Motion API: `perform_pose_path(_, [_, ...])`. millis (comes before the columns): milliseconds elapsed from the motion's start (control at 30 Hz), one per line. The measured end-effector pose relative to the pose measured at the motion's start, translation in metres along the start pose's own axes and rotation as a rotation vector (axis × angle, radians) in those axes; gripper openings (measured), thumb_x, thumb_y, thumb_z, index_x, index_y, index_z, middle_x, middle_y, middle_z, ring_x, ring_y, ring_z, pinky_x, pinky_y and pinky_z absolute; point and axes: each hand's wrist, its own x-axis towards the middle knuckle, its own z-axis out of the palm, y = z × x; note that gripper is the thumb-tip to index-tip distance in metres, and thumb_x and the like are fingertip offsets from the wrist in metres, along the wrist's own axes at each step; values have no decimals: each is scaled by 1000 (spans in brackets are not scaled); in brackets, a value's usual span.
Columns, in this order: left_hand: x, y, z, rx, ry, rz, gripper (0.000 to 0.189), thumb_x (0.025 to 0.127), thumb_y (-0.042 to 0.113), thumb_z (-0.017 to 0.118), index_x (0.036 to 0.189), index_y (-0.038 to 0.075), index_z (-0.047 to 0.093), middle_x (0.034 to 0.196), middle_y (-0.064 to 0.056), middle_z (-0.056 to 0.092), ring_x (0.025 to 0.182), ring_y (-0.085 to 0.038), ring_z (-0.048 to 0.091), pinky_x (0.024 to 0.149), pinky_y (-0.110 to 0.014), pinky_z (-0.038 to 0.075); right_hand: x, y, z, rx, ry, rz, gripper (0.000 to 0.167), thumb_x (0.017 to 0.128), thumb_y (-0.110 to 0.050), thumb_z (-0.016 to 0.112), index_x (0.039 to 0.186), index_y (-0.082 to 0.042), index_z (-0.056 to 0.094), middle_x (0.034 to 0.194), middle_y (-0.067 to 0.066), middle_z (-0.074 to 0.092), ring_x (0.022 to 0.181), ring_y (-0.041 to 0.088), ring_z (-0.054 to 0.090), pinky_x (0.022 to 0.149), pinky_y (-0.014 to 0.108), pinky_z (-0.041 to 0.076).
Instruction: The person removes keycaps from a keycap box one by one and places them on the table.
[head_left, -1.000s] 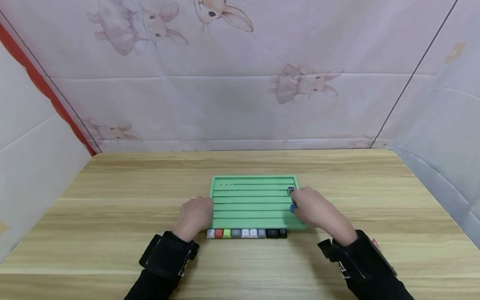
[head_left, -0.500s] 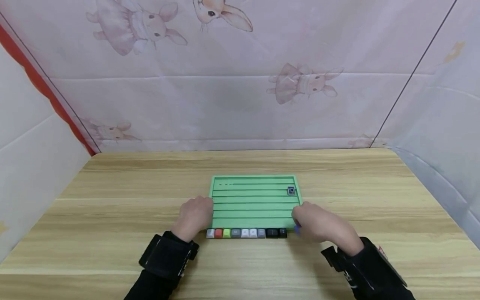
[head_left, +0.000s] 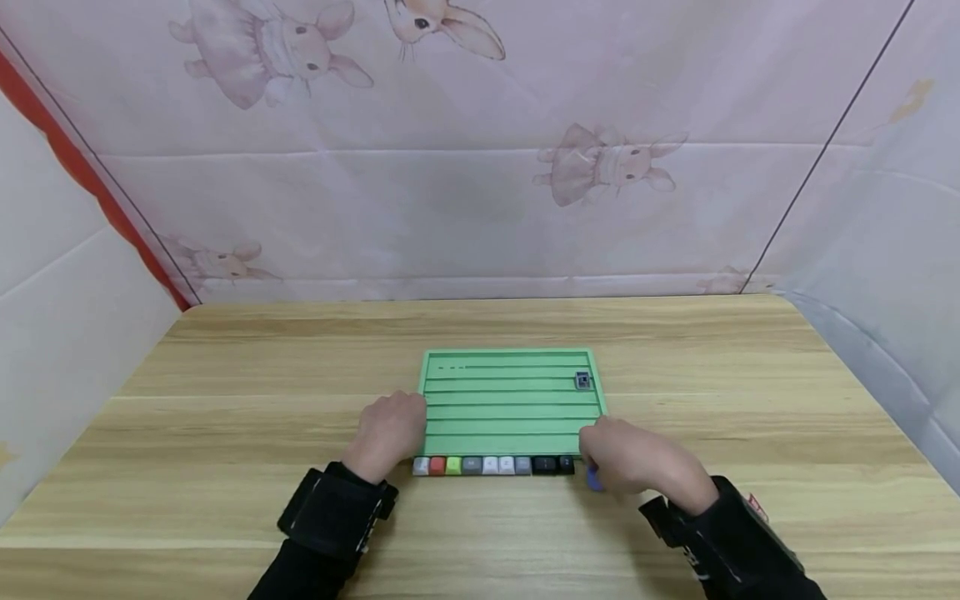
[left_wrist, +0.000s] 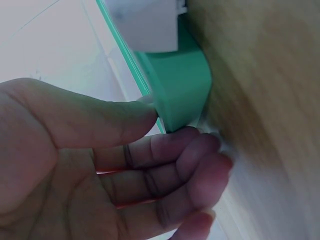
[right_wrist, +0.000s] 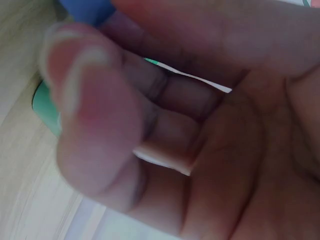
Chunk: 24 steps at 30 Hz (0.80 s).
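Note:
A green tray (head_left: pixel 510 412) with raised ridges running across it lies on the table. My left hand (head_left: pixel 387 433) grips the left edge near its front corner; in the left wrist view the thumb presses one side of the green corner (left_wrist: pixel 182 82) and the curled fingers lie by the other. Along the front edge runs a row of keycaps (head_left: pixel 472 467) in white, red, lime, grey and black. At the right end of this row my right hand (head_left: pixel 637 458) pinches a blue keycap (head_left: pixel 594 478), which shows partly at the top of the right wrist view, mostly hidden by fingers.
A small dark square piece (head_left: pixel 582 381) sits in the tray's upper right. The wood-grain table (head_left: pixel 262 367) reaches back to a pale curtain (head_left: pixel 465 217) printed with rabbits. White sheets hang at both sides.
My right hand has moved from the tray's upper right side toward its front right corner, carrying the blue keycap. The small square piece, earlier partly covered, shows fully. The left hand stays put.

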Motion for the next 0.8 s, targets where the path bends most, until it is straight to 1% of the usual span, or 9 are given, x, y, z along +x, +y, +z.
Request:
perform_pose_path(133, [-1, 0, 0, -1, 3, 4, 16, 82, -6, 51, 69, 2, 55, 60, -7, 46, 52, -17, 41, 42, -26, 36, 1, 0, 0, -12, 6, 10, 32, 74, 14, 59, 59, -9, 43, 56, -1, 31, 50, 12, 27, 47, 25, 24])
perform_pose_path(233, [-2, 0, 0, -1, 4, 3, 18, 82, -6, 50, 67, 2, 54, 60, -6, 46, 52, -17, 41, 42, -26, 35, 2, 0, 0, -25, 35, 20, 27, 73, 12, 60, 59, -7, 47, 56, 0, 36, 51, 13, 31, 47, 25, 26])
perform_pose_path(400, [-2, 0, 0, -4, 6, -3, 20, 82, -7, 50, 65, 3, 52, 59, -6, 45, 51, -16, 40, 42, -26, 35, 1, 2, -1, -32, 91, 4, 31, 71, 13, 58, 54, -9, 46, 52, -2, 34, 49, 11, 29, 46, 25, 24])
perform_pose_path(567, [-2, -1, 1, -7, 12, -3, 20, 82, -7, 49, 65, 3, 52, 59, -6, 45, 51, -16, 40, 42, -26, 35, 1, 3, -2, -22, 111, -17, 33, 75, 11, 59, 54, -10, 44, 53, -3, 31, 49, 11, 27, 47, 24, 23])
perform_pose_path(700, [-2, -1, 1, -4, 9, -2, 20, 82, -7, 50, 64, 3, 52, 58, -6, 45, 50, -16, 40, 41, -25, 35, 2, 4, -1, -25, 133, -22, 32, 77, 10, 59, 55, -8, 47, 53, -3, 31, 50, 11, 28, 46, 24, 24])
perform_pose_path(800, [-1, -1, 1, -1, 3, -4, 20, 82, -6, 50, 65, 3, 52, 58, -6, 45, 50, -16, 40, 41, -25, 35, 1, 4, -1, -26, 139, -11, 28, 74, 14, 56, 57, -7, 49, 54, -2, 35, 50, 12, 31, 47, 24, 27])
